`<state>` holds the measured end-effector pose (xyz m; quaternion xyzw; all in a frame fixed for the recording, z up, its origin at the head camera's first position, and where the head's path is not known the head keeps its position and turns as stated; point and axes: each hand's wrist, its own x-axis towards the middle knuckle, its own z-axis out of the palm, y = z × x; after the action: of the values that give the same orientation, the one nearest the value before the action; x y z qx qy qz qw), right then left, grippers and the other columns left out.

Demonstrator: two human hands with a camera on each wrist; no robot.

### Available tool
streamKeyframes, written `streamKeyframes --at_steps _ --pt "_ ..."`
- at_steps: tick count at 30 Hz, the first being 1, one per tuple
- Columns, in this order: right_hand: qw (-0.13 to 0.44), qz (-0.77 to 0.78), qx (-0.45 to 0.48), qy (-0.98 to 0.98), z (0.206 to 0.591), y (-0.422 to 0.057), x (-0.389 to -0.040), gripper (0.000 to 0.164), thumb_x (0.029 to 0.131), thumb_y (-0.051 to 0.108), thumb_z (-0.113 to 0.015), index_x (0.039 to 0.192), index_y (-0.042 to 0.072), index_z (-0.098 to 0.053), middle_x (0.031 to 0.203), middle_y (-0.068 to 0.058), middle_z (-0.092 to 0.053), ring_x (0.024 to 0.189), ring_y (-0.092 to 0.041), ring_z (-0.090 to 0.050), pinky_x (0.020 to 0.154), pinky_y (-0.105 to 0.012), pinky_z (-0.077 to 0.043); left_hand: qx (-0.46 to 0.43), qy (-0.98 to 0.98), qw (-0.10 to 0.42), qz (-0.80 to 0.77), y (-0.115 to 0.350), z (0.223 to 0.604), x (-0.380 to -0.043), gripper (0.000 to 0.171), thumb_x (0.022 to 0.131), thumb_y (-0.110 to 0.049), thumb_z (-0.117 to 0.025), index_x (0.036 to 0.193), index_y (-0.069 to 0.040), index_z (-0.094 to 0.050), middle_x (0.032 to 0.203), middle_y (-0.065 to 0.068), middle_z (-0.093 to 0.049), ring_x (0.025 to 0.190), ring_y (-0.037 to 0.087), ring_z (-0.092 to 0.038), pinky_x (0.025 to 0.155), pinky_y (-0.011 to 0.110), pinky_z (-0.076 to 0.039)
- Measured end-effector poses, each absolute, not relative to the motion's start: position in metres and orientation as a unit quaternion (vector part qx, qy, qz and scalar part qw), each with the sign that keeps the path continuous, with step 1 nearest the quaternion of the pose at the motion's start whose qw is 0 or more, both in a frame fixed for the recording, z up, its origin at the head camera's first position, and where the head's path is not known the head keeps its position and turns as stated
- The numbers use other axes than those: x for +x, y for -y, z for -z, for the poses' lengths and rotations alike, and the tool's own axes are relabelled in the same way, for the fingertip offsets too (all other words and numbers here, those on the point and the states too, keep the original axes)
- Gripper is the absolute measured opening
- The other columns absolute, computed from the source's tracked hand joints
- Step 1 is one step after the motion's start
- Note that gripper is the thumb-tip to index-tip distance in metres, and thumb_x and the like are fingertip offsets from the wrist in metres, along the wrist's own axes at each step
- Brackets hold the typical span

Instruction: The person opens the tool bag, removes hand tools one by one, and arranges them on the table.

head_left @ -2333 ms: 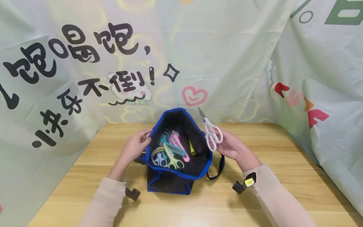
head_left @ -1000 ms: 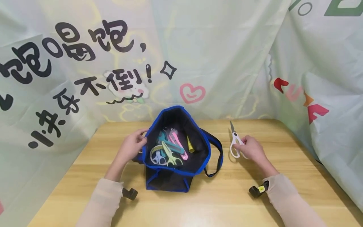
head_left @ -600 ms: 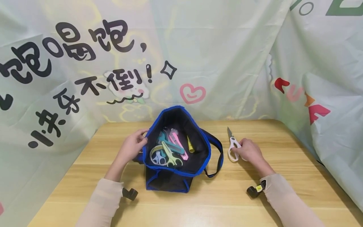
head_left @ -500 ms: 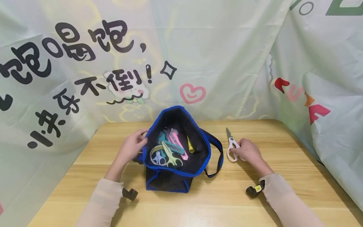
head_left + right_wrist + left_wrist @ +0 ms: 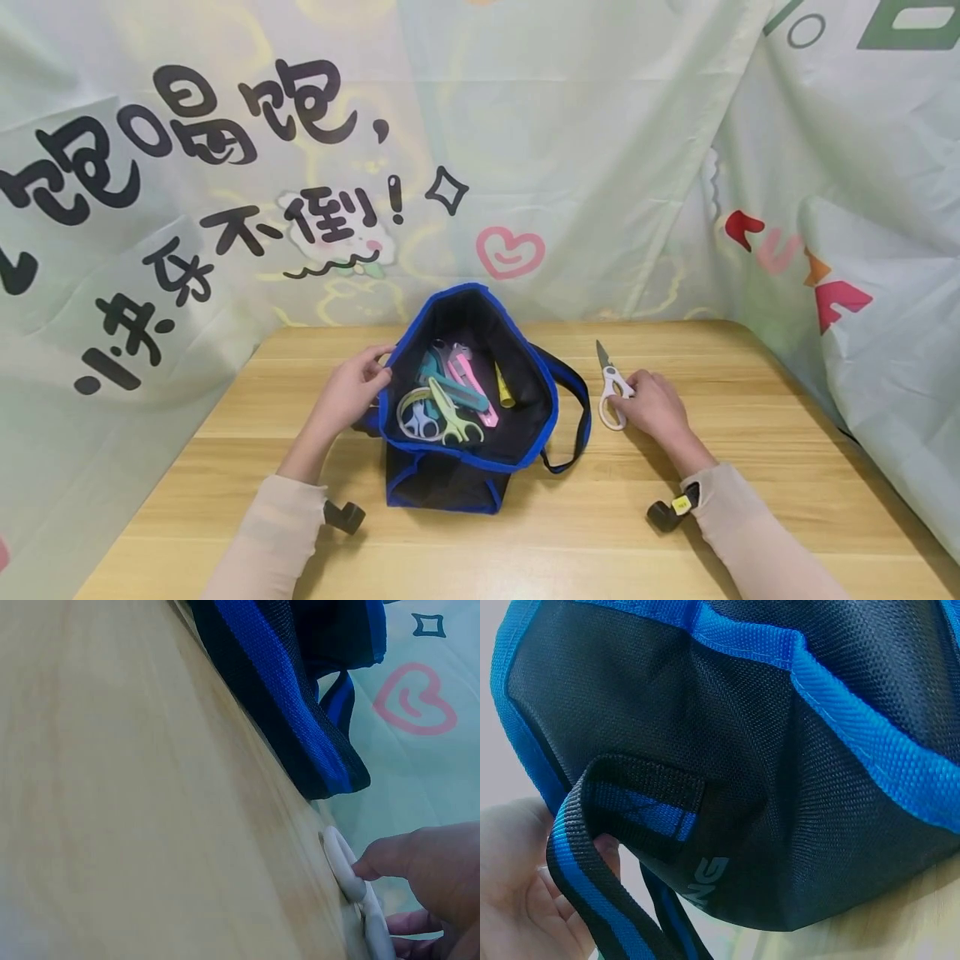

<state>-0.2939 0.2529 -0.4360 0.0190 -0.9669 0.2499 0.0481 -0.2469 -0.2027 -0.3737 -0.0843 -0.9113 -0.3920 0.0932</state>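
Note:
A black cloth tool bag (image 5: 448, 485) with blue edging stands on the table, its mouth tipped toward me. My left hand (image 5: 351, 388) grips the bag's left rim between thumb and fingers; in the left wrist view a strap (image 5: 577, 862) hangs in front of that hand. To the right of the bag, white-handled scissors (image 5: 613, 379) lie at the tabletop, blades closed and pointing away. My right hand (image 5: 660, 406) pinches one handle loop; the right wrist view shows the thumb (image 5: 382, 856) on it.
Inside the bag lie a teal utility knife (image 5: 467, 394), a pink one (image 5: 462, 367), yellow-green scissors (image 5: 444, 404), light-blue scissors (image 5: 424, 427), a tape roll (image 5: 402, 408) and a yellow tube-like item (image 5: 505, 390). A strap loop (image 5: 582, 412) sticks out right. A printed curtain (image 5: 585, 167) hangs behind the table.
The right hand has brought the white scissors from beside the bag's mouth down to the table on the right, then shifted them slightly left. My left hand stays on the rim.

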Motion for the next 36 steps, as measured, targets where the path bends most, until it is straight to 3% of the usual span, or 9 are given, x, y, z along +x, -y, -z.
streamKeyframes --at_steps 9,23,29,36 --pt "0.054 -0.262 0.042 0.963 0.44 -0.261 -0.29 0.053 0.085 0.04 -0.071 0.111 -0.005 -0.061 0.096 -0.018 -0.059 0.081 -0.029 -0.051 0.063 -0.036 -0.039 -0.083 0.909 0.088 0.398 0.204 0.373 -0.247 0.042 0.097 -0.014 -0.057 0.138 -0.008 -0.054 0.093 0.011 -0.067 0.073 0.021 -0.063 0.06 0.032 -0.056" --pt "0.073 -0.258 0.047 0.962 0.446 -0.262 -0.289 0.058 0.086 0.042 -0.068 0.118 -0.005 -0.061 0.107 -0.025 -0.057 0.094 -0.039 -0.054 0.071 -0.047 -0.042 -0.082 0.913 0.09 0.39 0.202 0.373 -0.246 0.041 0.097 -0.015 -0.057 0.138 -0.009 -0.054 0.095 0.012 -0.067 0.076 0.021 -0.063 0.062 0.032 -0.055" --pt "0.08 -0.257 0.053 0.962 0.45 -0.261 -0.293 0.054 0.087 0.039 -0.069 0.117 -0.005 -0.062 0.105 -0.023 -0.057 0.094 -0.037 -0.053 0.071 -0.045 -0.042 -0.081 0.913 0.091 0.389 0.2 0.374 -0.246 0.042 0.097 -0.016 -0.056 0.138 -0.009 -0.054 0.096 0.012 -0.067 0.074 0.021 -0.063 0.062 0.033 -0.055" --pt "0.076 -0.25 0.069 0.963 0.448 -0.258 -0.297 0.061 0.087 0.043 -0.069 0.12 -0.007 -0.06 0.103 -0.022 -0.059 0.093 -0.036 -0.053 0.072 -0.045 -0.042 -0.082 0.911 0.09 0.393 0.199 0.375 -0.247 0.042 0.097 -0.016 -0.056 0.139 -0.009 -0.053 0.097 0.013 -0.067 0.075 0.022 -0.063 0.062 0.033 -0.055"
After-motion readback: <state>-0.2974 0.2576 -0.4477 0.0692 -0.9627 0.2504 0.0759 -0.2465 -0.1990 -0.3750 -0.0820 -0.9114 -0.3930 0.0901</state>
